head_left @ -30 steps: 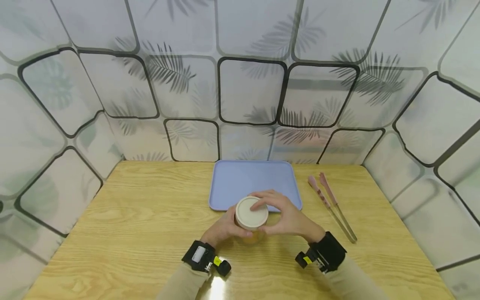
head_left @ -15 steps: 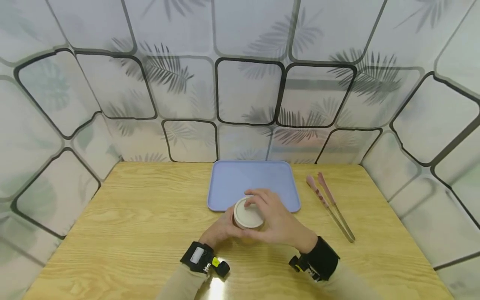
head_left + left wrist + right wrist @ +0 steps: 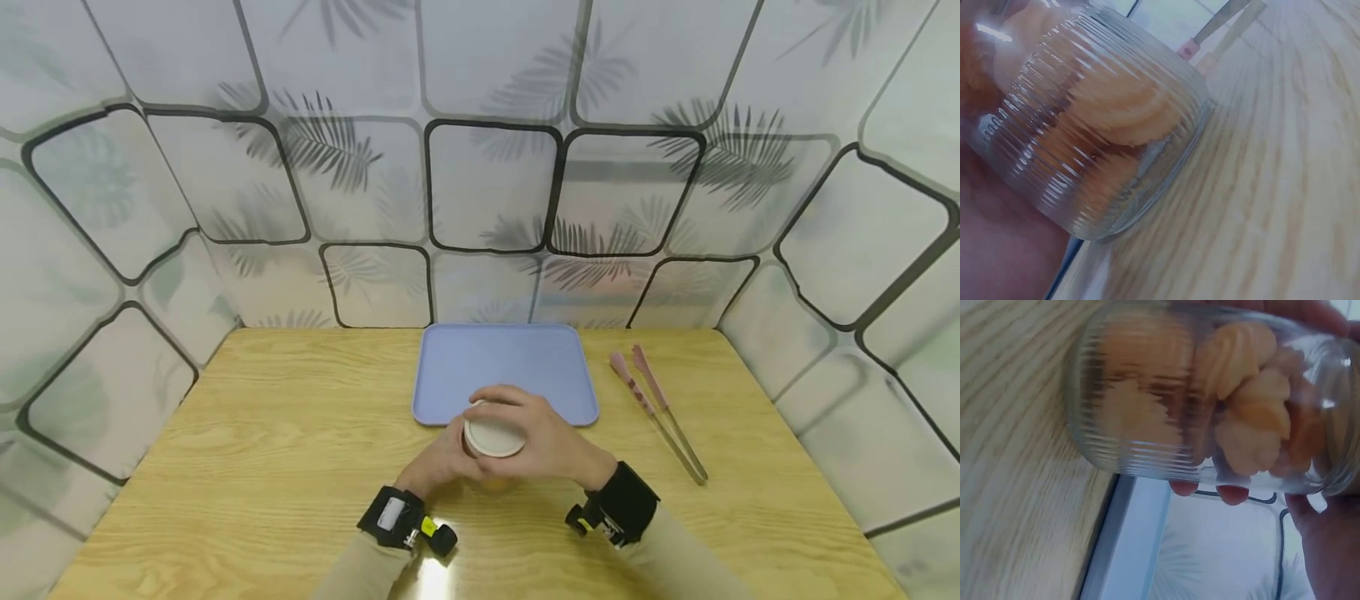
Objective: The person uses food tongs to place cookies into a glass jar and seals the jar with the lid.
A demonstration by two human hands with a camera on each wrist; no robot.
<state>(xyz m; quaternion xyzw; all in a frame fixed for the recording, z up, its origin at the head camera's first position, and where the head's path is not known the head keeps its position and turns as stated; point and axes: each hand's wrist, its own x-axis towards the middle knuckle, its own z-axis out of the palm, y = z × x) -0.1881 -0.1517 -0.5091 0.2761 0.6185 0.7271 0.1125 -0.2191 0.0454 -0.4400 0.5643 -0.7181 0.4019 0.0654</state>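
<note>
A ribbed glass jar (image 3: 1016, 144) of swirled, piped-looking cookies (image 3: 1254, 425) stands on the wooden table, topped by a cream lid (image 3: 495, 439). My left hand (image 3: 438, 458) grips the jar's side from the left, its far fingers hidden behind the glass in the head view. Over the lid, my right hand (image 3: 543, 437) holds the rim, fingers curled across the far side and thumb along the near side. In the right wrist view, fingertips show along the jar's wall. Whether the lid sits tight or loose I cannot tell.
Just behind the jar lies a blue-lavender tray (image 3: 510, 358). To the right, tongs (image 3: 651, 379) with pink ends and metal arms lie on the wooden table (image 3: 300, 400). A patterned curtain (image 3: 495, 183) surrounds the table's back and sides.
My right hand has shifted left and turned over the lid, its fingers going from lying on top to wrapping the far rim. My left hand has kept its hold on the jar.
</note>
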